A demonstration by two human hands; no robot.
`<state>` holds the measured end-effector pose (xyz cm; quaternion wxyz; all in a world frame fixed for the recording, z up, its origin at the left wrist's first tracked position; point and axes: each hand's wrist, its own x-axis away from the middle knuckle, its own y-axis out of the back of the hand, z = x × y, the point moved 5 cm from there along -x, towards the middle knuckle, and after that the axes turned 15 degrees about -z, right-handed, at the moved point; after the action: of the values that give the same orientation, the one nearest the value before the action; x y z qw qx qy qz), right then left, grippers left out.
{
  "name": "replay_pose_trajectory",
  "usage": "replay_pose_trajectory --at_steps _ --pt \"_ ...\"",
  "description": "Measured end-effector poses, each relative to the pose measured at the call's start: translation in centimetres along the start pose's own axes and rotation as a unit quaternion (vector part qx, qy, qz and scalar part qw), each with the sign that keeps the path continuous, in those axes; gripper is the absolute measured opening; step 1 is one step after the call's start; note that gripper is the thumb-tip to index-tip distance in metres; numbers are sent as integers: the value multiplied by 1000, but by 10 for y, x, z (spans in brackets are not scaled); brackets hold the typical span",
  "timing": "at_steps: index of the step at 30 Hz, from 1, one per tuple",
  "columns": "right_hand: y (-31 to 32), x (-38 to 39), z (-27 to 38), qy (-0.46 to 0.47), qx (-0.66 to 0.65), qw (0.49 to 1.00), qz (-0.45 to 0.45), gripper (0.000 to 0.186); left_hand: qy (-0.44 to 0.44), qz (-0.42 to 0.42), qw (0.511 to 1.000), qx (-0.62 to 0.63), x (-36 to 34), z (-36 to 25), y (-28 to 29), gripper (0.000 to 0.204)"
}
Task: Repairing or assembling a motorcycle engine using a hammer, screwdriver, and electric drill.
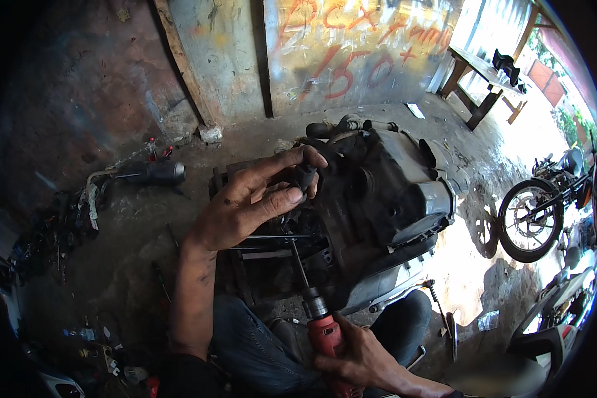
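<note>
Between the thumb and fingers of my left hand [245, 202] is a small black cylindrical part [304, 175], raised over the engine. My right hand [359, 355] is wrapped around a red power drill [325, 337]. From the drill's metal chuck a long thin bit [299, 264] points away from me toward a metal rod [265, 237] beneath my left hand; I cannot tell whether the tip touches anything. The greasy engine assembly [404, 179], with its dark box-shaped housing, lies on the floor in front of my knees.
At the left lie an exhaust muffler [156, 174] and a heap of dark parts [53, 229]. A motorcycle wheel [530, 220] stands at the right. A wooden table [481, 66] is at the back right, by the painted wall [351, 50]. Tools lie near my right knee.
</note>
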<state>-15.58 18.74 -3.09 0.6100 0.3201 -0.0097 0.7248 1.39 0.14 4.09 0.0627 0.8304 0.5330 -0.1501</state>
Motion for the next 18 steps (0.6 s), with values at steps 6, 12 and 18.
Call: replay_pose_trajectory --at_steps 6,12,18 --pt "1 -1 -2 5 16 1000 8 65 1 -1 1000 -6 0 -1 1 42" --pt "0 -3 -8 -1 44 999 15 65 6 -11 1000 12 0 0 -1 42" --pt "-1 -4 -8 28 51 998 8 63 4 -9 1000 5 0 -1 0 42"
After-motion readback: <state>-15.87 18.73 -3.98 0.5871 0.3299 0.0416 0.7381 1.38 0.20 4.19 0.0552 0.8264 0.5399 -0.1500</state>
